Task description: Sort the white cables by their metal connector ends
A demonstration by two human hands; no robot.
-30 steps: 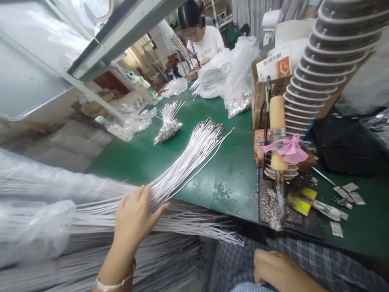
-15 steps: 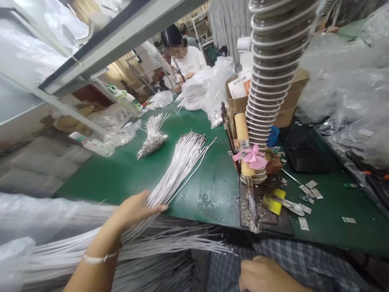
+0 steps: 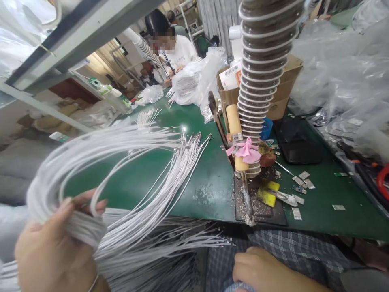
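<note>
My left hand (image 3: 57,247) is closed round a thick bundle of thin white wires (image 3: 121,146), lifted off the green table (image 3: 212,190) and bent into an arc, metal-tipped ends (image 3: 194,138) pointing away. More white wires (image 3: 170,243) hang over the table's near edge below. My right hand (image 3: 261,269) rests on my checked lap with fingers curled; I cannot make out anything in it.
A ribbed hose (image 3: 261,65) hangs over a small tool stand (image 3: 240,142) with a pink bow. Metal scraps (image 3: 300,190) lie right of it. Behind are a cardboard box (image 3: 282,105), plastic bags (image 3: 340,81) and a seated person (image 3: 173,48) with wire bundles.
My left hand closed on the wire bundle and lifted it up and back toward me, bending it into a loop. The view swung slightly right. My right hand stayed on my lap.
</note>
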